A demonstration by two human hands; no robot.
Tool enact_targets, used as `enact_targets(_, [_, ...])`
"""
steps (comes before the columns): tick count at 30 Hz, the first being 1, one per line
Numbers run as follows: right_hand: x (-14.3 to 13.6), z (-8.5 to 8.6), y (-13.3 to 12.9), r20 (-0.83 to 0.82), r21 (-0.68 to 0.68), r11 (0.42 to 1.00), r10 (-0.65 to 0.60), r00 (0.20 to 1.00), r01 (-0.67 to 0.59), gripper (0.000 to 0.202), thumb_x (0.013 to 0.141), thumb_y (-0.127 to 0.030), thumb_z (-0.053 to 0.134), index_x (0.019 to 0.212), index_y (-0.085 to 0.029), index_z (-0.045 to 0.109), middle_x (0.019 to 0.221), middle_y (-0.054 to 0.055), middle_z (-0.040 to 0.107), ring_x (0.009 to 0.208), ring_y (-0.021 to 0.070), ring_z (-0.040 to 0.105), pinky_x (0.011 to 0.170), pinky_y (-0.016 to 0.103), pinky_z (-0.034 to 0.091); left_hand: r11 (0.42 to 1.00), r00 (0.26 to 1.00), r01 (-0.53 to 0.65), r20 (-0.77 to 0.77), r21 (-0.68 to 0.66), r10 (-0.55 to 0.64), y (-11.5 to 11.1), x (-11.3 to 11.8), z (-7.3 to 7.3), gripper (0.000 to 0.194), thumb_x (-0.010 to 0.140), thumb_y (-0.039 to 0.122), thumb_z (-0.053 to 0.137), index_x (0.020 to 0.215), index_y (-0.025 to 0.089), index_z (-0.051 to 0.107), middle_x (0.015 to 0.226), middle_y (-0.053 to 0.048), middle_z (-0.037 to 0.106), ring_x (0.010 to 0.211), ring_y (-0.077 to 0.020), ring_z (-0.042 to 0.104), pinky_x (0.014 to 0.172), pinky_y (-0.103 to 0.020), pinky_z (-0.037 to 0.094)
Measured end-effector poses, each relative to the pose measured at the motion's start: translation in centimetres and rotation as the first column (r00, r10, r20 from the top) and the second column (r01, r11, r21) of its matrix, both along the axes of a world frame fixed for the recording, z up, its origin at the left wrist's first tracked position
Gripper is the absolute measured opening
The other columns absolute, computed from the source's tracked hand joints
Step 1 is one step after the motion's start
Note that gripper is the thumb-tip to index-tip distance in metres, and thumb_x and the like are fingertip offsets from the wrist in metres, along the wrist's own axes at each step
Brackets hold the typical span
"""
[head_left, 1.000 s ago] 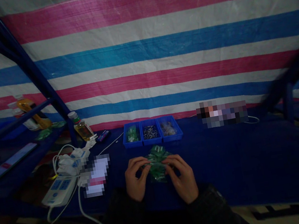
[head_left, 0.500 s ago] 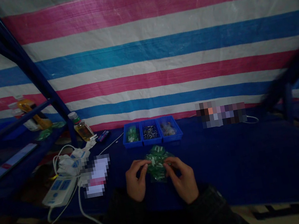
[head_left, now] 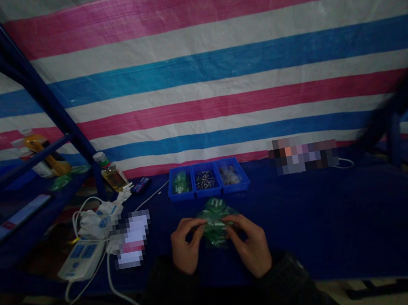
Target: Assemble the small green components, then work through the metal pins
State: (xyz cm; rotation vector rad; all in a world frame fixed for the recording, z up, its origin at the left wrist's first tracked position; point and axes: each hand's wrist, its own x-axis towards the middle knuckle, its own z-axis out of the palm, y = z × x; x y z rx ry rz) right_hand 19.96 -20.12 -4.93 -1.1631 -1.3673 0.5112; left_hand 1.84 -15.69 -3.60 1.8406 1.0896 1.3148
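Note:
My left hand (head_left: 185, 246) pinches the left edge of a clear plastic bag (head_left: 213, 220) between thumb and fingers. On the opposite edge, my right hand (head_left: 251, 244) has a similar pinch. Green with white marks shows on the bag; whether several bags lie stacked there I cannot tell. Just beyond it stand three blue bins side by side. The left bin (head_left: 170, 191) holds green plastic packets (head_left: 181, 183), the middle bin (head_left: 208, 193) small metal screw-like pieces (head_left: 204, 179), and the right bin (head_left: 247, 183) clear packets with brownish contents (head_left: 229, 175).
At left lie a white power strip (head_left: 79, 261) with cables and a blurred-out phone (head_left: 132, 238). A bottle (head_left: 113, 175) stands beside the blue metal frame (head_left: 50, 108). A pixelated object (head_left: 302, 153) sits at the back right, before a striped tarp (head_left: 189, 71).
The plastic bag has shifted slightly between my fingers, and the white bits on it look different. Both hands stay in almost the same place.

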Motion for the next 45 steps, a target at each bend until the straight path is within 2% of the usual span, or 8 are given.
enact_targets(8, [-0.1, 0.4, 0.1, 0.037, 0.056, 0.997, -0.047, 0.998, 0.045, 0.016, 0.097, -0.029, 0.059, 0.092, -0.021, 0.071, 0.097, 0.009, 0.068, 0.087, 0.0218, 0.067, 0.072, 0.032, 0.056, 0.995, 0.999, -0.017, -0.040, 0.100, 0.021, -0.1, 0.1, 0.6, 0.013, 0.091, 0.027, 0.068, 0.090, 0.020, 0.079, 0.091, -0.008, 0.071, 0.089, -0.0215, 0.064, 0.079, -0.032, 0.052])
enact_targets(15, [-0.3, -0.4, 0.1, -0.041, -0.030, 0.999, -0.015, 0.999, 0.014, 0.020, 0.095, -0.035, 0.062, 0.109, -0.021, 0.065, 0.088, 0.005, 0.073, 0.065, 0.0172, 0.068, 0.063, 0.029, 0.058, 0.996, 0.993, -0.069, 0.087, -0.057, 0.074, -0.2, 0.3, -0.2, 0.016, 0.088, 0.027, 0.072, 0.100, 0.017, 0.070, 0.087, -0.004, 0.073, 0.079, -0.0184, 0.070, 0.076, -0.029, 0.054])
enact_targets(22, [-0.3, -0.5, 0.1, -0.061, -0.017, 0.999, -0.028, 0.998, 0.027, 0.014, 0.094, -0.034, 0.064, 0.099, -0.021, 0.063, 0.084, 0.004, 0.072, 0.065, 0.0168, 0.069, 0.061, 0.027, 0.057, 1.000, 0.999, -0.027, -0.022, 0.006, 0.027, -0.1, 0.0, 0.2, 0.018, 0.096, 0.027, 0.061, 0.099, 0.020, 0.078, 0.095, -0.007, 0.074, 0.092, -0.0213, 0.069, 0.085, -0.032, 0.053])
enact_targets(27, [-0.2, -0.3, 0.0, -0.065, 0.004, 1.000, -0.028, 0.997, 0.029, 0.011, 0.095, -0.032, 0.061, 0.096, -0.021, 0.064, 0.077, 0.001, 0.070, 0.058, 0.0151, 0.065, 0.058, 0.027, 0.054, 1.000, 0.999, -0.023, -0.027, 0.021, 0.023, 0.0, 0.0, 0.3, 0.018, 0.094, 0.027, 0.063, 0.101, 0.021, 0.079, 0.095, -0.008, 0.073, 0.093, -0.0220, 0.068, 0.085, -0.032, 0.053])
enact_targets(33, [0.1, 0.0, -0.3, 0.000, -0.008, 1.000, -0.019, 1.000, 0.019, 0.022, 0.100, -0.028, 0.050, 0.107, -0.021, 0.070, 0.087, 0.004, 0.073, 0.067, 0.0172, 0.070, 0.071, 0.030, 0.056, 1.000, 0.999, -0.015, -0.039, 0.015, 0.015, 0.1, -0.1, 0.0, 0.014, 0.092, 0.024, 0.066, 0.097, 0.021, 0.079, 0.094, -0.007, 0.073, 0.095, -0.0221, 0.066, 0.084, -0.032, 0.052])
enact_targets(39, [0.2, -0.4, -0.2, 0.015, -0.015, 1.000, -0.011, 1.000, 0.011, 0.025, 0.100, -0.027, 0.049, 0.111, -0.021, 0.071, 0.091, 0.005, 0.074, 0.070, 0.0177, 0.069, 0.074, 0.031, 0.056, 0.998, 0.999, -0.016, -0.042, 0.057, 0.018, 0.2, -0.1, 0.1, 0.012, 0.092, 0.023, 0.066, 0.091, 0.019, 0.077, 0.091, -0.007, 0.071, 0.091, -0.0215, 0.065, 0.082, -0.033, 0.051])
enact_targets(45, [0.1, -0.5, -0.1, 0.008, -0.007, 1.000, -0.003, 1.000, 0.003, 0.018, 0.097, -0.025, 0.057, 0.107, -0.021, 0.071, 0.100, 0.007, 0.074, 0.083, 0.0203, 0.070, 0.073, 0.030, 0.056, 0.998, 0.999, -0.026, -0.027, 0.055, 0.028, 0.1, 0.0, 0.1, 0.012, 0.092, 0.024, 0.065, 0.092, 0.019, 0.076, 0.096, -0.008, 0.069, 0.093, -0.0219, 0.065, 0.079, -0.031, 0.052])
